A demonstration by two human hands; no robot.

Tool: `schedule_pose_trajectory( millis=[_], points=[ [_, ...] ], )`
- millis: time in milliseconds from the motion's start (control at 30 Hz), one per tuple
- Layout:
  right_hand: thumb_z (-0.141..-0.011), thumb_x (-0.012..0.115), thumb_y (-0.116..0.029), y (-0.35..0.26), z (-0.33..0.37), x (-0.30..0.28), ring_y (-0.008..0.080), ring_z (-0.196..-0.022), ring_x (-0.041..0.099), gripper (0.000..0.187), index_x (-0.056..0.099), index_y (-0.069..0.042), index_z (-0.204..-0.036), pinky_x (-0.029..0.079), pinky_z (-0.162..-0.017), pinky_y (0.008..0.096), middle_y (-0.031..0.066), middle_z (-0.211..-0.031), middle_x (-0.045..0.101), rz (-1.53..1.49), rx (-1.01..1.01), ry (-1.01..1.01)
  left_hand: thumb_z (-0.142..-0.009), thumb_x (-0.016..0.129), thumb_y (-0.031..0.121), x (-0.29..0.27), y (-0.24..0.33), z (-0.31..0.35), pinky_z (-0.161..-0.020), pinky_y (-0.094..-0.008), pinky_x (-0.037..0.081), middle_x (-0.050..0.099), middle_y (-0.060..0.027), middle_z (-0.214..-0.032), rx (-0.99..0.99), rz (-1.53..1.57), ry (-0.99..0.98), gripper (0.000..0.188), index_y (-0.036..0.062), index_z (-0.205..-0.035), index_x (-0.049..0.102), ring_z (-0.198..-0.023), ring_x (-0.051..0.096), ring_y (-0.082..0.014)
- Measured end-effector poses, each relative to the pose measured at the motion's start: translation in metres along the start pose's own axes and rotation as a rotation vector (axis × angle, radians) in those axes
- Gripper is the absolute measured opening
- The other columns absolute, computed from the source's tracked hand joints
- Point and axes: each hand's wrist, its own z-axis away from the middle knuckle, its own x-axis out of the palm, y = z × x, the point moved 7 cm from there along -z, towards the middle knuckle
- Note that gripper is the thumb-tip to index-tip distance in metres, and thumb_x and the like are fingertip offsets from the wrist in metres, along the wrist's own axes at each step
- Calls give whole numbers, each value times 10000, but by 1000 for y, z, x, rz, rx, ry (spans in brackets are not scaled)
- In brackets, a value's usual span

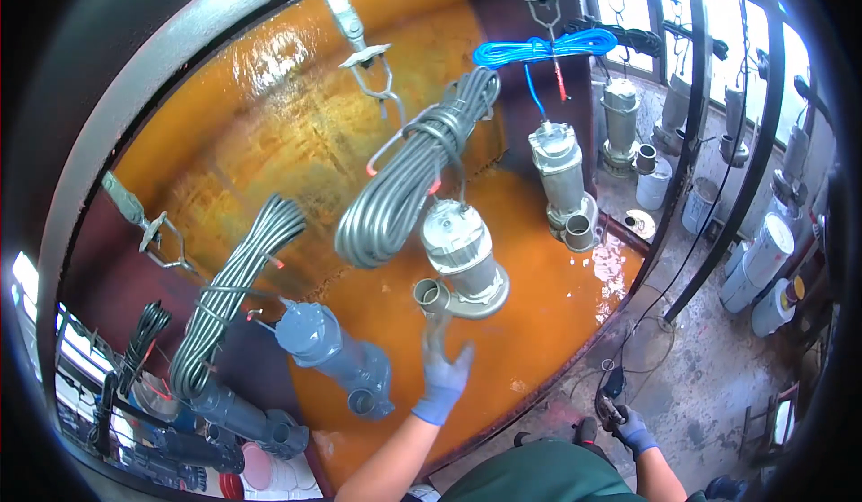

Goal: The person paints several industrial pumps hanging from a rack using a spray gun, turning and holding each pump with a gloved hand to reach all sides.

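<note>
A grey submersible pump point(462, 264) hangs in the middle, with a thick coil of dark grey cable point(409, 174) tied above it. My left hand point(444, 378), in a blue-grey glove, reaches up to the pump's round outlet point(431, 295). Its thumb stands apart and the fingertips are blurred, so contact with the outlet is unclear. Low on the right, my right hand point(636, 432), gloved alike, is wrapped round what looks like a spray gun point(611, 407), partly hidden by the fingers.
A blue-grey pump point(328, 345) hangs to the left, a silver pump point(564, 179) with blue cable point(543, 48) to the right. Behind them curves an orange-stained booth wall point(296, 134). A thin black hose point(693, 264) trails to the floor. More pumps point(620, 125) hang beyond the right posts.
</note>
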Motion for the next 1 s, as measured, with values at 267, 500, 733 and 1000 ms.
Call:
schedule_pose_trajectory(
  millis=[267, 500, 733, 1000],
  points=[
    [-838, 852, -251, -165, -52, -104, 464, -977, 729, 371, 741, -48, -1128, 583, -822, 497, 249, -1037, 748, 18, -271, -9, -881, 762, 168, 19, 66, -124, -1233, -543, 325, 539, -233, -1544, 180, -226, 232, 687, 15, -1520, 561, -1450, 440, -419],
    [-940, 745, -215, -306, -98, -174, 450, -964, 715, 232, 694, -62, -1108, 567, -796, 518, 236, -989, 722, -168, -482, 78, -898, 766, 300, 48, 62, -145, -1124, -567, 405, 555, -224, -1460, 148, -643, 217, 699, 92, -1542, 591, -1323, 479, -426],
    [-971, 747, -353, -320, -105, -154, 414, -913, 732, 294, 680, -90, -1084, 568, -797, 531, 186, -931, 739, -14, -710, -384, -876, 782, 98, 63, 63, -148, -1157, -515, 404, 545, -190, -1468, 70, -680, 191, 665, 112, -1517, 604, -1340, 489, -381],
    [-959, 769, -353, -340, -119, -156, 425, -812, 717, 302, 641, -86, -1019, 561, -709, 547, 189, -885, 707, -20, -774, -262, -855, 792, 65, 63, 59, -150, -1136, -523, 419, 553, -195, -1438, 99, -699, 259, 639, 70, -1466, 608, -1341, 492, -389]
  ],
)
